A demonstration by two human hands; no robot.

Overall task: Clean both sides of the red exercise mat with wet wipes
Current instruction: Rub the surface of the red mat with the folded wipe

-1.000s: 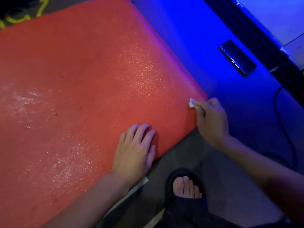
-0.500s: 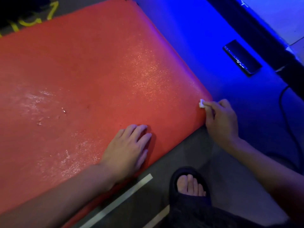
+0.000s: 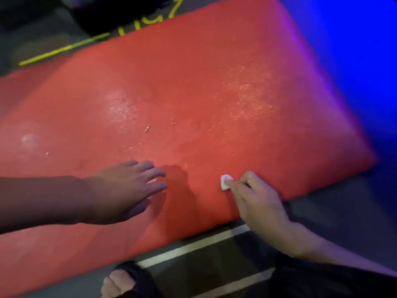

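Red exercise mat [image 3: 193, 93] lying flat on the floor [image 3: 343, 211], its near edge running diagonally just in front of the person's sandalled foot [image 3: 126, 282]. The right hand [image 3: 257, 203] is closed on a small folded white wet wipe [image 3: 225, 182], pinched under the fingertips and pressed to the mat close to that near edge; the left hand [image 3: 126, 190] lies open, palm down and fingers spread, bracing the mat a little further along the same edge. The surface is a pebbled, foam-like skin with rounded corners; glossy patches toward the middle suggest moisture, and a few pale specks [image 3: 147, 128] sit there unwiped. Likely faults from this position: the wipe, folded so small, probably covers only a narrow strip, so bands and specks may be missed; it may also dry out or shed lint on the rough texture. The braced palm rests on an apparently damp area and could slip, or re-soil cleaned ground. Strong blue light at the far right edge masks dirt there. The underside has yet to be shown.
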